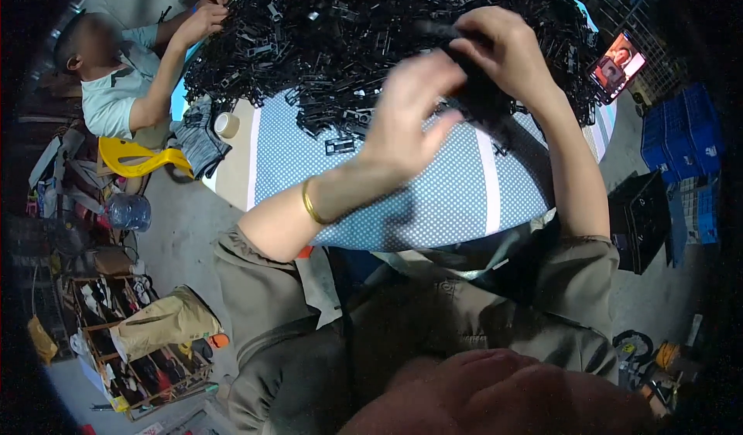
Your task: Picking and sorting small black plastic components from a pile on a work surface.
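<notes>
A wide heap of small black plastic pieces, many with rectangular openings, covers the far part of a table with a blue-and-white dotted cloth. Over the heap's near edge, my left hand is blurred by motion, its thumb held apart from the stretched fingers; nothing shows in it. A gold bangle circles that wrist. To its right, my right hand is raised over the heap with curled fingers. A blurred dark piece juts from its fingertips, its exact shape unclear.
Across the table's left side, another person works at the heap with both hands. A paper cup and grey cloth lie near that edge. At right are a lit phone and blue crates; a rack stands lower left.
</notes>
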The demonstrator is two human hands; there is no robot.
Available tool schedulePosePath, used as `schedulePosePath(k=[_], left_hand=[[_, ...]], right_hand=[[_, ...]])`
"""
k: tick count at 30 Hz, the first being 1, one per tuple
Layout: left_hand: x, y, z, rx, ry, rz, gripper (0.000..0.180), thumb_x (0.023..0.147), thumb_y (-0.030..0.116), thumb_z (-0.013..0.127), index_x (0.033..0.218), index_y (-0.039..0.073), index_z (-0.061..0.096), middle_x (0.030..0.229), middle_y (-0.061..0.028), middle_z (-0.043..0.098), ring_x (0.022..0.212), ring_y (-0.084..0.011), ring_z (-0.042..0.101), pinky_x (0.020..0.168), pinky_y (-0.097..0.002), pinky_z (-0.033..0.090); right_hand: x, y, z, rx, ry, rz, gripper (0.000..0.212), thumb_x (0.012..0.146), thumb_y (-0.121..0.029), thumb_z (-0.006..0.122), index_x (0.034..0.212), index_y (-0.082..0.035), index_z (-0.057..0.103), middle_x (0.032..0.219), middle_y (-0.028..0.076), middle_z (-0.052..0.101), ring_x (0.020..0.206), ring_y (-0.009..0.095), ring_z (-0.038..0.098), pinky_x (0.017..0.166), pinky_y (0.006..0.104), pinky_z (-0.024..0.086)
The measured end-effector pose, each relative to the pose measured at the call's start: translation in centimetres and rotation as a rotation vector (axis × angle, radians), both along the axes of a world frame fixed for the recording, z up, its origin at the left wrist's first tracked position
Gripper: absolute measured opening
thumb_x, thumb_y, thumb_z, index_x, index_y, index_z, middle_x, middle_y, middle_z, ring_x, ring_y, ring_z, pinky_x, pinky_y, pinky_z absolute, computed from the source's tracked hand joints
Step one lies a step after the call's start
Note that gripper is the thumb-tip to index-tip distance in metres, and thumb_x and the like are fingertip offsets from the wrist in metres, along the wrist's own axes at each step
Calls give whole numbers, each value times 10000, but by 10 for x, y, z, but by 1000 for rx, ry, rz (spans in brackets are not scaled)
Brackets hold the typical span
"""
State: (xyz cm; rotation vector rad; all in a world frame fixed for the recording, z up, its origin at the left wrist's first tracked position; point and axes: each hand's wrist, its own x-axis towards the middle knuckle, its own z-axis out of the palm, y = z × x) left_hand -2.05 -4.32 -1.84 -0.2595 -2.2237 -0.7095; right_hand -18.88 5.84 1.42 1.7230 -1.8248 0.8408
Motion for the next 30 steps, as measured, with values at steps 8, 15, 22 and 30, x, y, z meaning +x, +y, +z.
schedulePosePath(k=[8, 15, 22, 30], left_hand=[[-13, -32, 2, 304, -257, 6, 276, 792, 39, 572, 1061, -20, 561, 882, -105, 605, 742, -159, 605, 646, -244, 501], [-13, -41, 6, 1153, -375, -234, 368, 881, 91, 465, 1199, -81, 391, 960, -176, 583, 756, -168, 614, 693, -240, 523], [-12, -24, -2, 888, -444, -172, 326, 873, 69, 481, 1161, -78, 441, 895, -146, 594, 765, -184, 625, 702, -255, 527], [-11, -25, 0, 741, -514, -53, 280, 873, 55, 472, 1117, -82, 474, 842, -121, 612, 752, -155, 624, 698, -245, 523]], right_hand=[[19, 5, -17, 238, -796, 253, 287, 743, -70, 659, 1008, 11, 584, 896, 54, 608, 820, 119, 586, 745, 230, 477], [13, 7, -15, 91, -1069, 285, 398, 748, -62, 648, 1126, -12, 532, 867, 43, 620, 809, 111, 594, 764, 236, 486], [27, 3, -25, 71, -555, 56, 261, 762, -53, 621, 1022, -43, 604, 901, 53, 603, 802, 127, 568, 683, 231, 463], [37, 6, -17, 92, 118, 48, 309, 676, -56, 642, 981, -79, 596, 863, 33, 582, 834, 201, 530, 741, 315, 425]])
